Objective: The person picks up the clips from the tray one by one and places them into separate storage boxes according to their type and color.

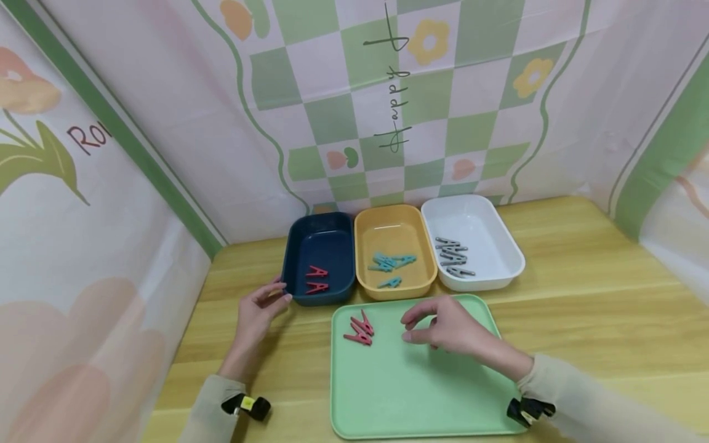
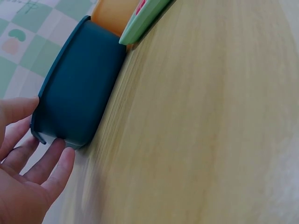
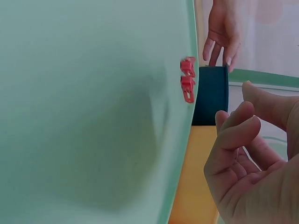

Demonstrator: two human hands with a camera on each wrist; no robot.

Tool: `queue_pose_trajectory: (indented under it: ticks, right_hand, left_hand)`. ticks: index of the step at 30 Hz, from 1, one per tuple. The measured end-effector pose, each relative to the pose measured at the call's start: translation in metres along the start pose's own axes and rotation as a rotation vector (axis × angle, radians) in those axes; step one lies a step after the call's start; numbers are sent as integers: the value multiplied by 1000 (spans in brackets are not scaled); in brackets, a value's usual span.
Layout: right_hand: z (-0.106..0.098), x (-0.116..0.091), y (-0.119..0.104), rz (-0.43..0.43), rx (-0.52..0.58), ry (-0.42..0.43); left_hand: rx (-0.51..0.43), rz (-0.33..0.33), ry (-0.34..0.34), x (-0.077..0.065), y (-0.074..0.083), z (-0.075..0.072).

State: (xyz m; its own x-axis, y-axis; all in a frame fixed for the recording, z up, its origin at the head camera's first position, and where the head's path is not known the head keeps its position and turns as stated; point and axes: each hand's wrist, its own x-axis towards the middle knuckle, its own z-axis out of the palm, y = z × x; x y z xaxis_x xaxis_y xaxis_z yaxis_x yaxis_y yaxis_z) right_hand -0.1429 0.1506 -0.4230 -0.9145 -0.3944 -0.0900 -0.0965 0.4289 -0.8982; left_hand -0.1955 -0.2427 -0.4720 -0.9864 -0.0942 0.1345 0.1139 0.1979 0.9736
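My left hand (image 1: 259, 312) touches the near left corner of a dark blue bin (image 2: 77, 84), thumb by its rim and fingers loosely spread along its outer wall. Two red clothespins (image 1: 317, 279) lie inside that bin. Above a green tray (image 1: 410, 394) hovers my right hand (image 1: 445, 326), fingers loosely bent and thumb apart from them, holding nothing. Two more red clothespins (image 1: 361, 329) rest close together near the tray's far left corner, left of the right hand; the right wrist view shows them (image 3: 188, 80) by the tray's edge.
Beside the blue bin stands a yellow bin (image 1: 396, 215) with several teal clothespins (image 1: 390, 263). A white bin (image 1: 509, 261) on the right holds several grey clothespins (image 1: 453, 255). All three line the back of the wooden table (image 1: 598, 295), against a patterned cloth backdrop (image 1: 382, 104).
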Motion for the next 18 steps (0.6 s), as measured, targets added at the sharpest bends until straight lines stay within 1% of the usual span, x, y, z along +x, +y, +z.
queue_pose_trajectory:
  ticks: [7, 14, 18]
  right_hand:
    - [12, 5, 3, 10, 46, -4]
    - [22, 10, 3, -16, 50, -1]
    - [27, 12, 4, -13, 56, 5]
  left_hand:
    - [0, -3, -2, 1, 0, 0]
    - [6, -1, -5, 1, 0, 0]
    - [-1, -9, -7, 0, 1, 0]
